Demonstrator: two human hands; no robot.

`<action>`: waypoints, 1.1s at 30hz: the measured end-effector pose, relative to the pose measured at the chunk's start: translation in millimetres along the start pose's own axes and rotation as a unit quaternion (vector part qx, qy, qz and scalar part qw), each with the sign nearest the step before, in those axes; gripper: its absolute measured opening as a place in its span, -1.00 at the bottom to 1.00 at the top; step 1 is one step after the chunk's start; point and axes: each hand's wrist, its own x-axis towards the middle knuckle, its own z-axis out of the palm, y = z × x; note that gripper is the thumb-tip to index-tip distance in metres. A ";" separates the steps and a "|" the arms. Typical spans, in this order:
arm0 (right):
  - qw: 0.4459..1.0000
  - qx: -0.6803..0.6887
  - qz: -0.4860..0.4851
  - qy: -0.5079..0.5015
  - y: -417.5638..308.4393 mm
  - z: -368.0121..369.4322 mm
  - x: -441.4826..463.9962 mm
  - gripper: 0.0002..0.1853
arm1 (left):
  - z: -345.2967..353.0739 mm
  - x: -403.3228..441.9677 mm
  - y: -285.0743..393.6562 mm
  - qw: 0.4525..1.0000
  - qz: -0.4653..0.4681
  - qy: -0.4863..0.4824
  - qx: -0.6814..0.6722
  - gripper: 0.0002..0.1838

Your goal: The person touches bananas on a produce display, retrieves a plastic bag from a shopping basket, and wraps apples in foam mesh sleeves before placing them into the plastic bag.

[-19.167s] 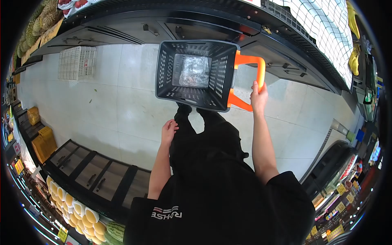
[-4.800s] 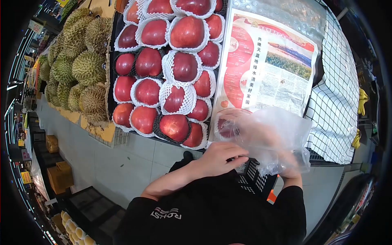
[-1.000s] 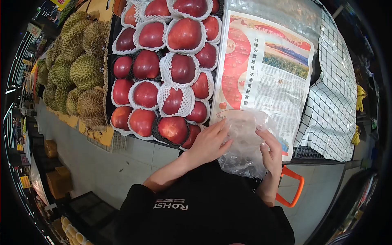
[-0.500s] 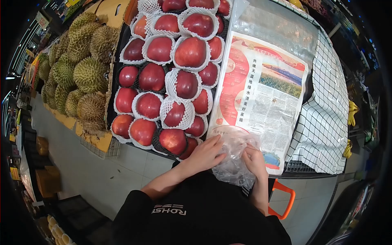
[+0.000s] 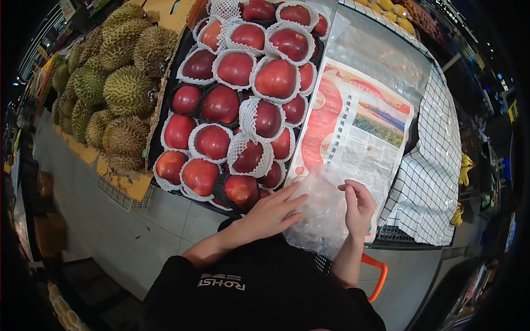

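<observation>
A crumpled clear plastic bag (image 5: 320,215) lies over the lower part of a newspaper (image 5: 375,140) and hangs past the stand's front edge. My left hand (image 5: 273,209) is at the bag's left side, fingers stretched and apart, touching the plastic. At its right side, my right hand (image 5: 360,207) is raised, thumb and forefinger tips together in a pinch. Whether any thin film sits between them is hard to see. Left of the newspaper, large red apples (image 5: 276,79) fill a tray, most of them in white foam nets and a few in black ones.
Durians (image 5: 127,88) are heaped on cardboard at the left. A checked cloth (image 5: 425,182) covers the stand's right side, with bananas (image 5: 465,168) beyond it. Below the front edge is an orange handle (image 5: 378,276). Yellow fruit (image 5: 406,26) sits at the back right.
My right hand has moved up and slightly right, its fingertips now higher over the newspaper. The bag looks wider and more spread out. My left hand stays beside it. The view has shifted slightly.
</observation>
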 end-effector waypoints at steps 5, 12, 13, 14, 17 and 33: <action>0.957 -0.182 -0.130 -0.183 -46.4 45.0 27.8 -0.74 | -33.2 -16.5 -2.0 0.993 0.056 0.084 -0.054 -0.62; 0.892 -0.304 -0.176 -0.283 -44.0 63.6 20.2 -0.67 | -61.8 -57.0 -22.2 0.975 0.069 0.192 -0.084 -0.74; 0.891 -0.307 -0.175 -0.284 -44.7 65.3 16.4 -0.66 | -64.5 -57.9 -23.9 0.971 0.070 0.208 -0.093 -0.77; 0.892 -0.309 -0.168 -0.283 -45.9 67.4 12.6 -0.66 | -67.3 -60.1 -26.2 0.972 0.068 0.203 -0.098 -0.77; 0.878 -0.333 -0.181 -0.291 -52.4 70.9 -0.5 -0.66 | -74.4 -65.0 -30.7 0.973 0.065 0.186 -0.124 -0.78; 0.960 -0.220 -0.083 -0.151 -37.6 142.7 -89.4 -0.45 | -85.7 -96.3 -65.9 0.979 0.101 0.037 -0.172 -0.73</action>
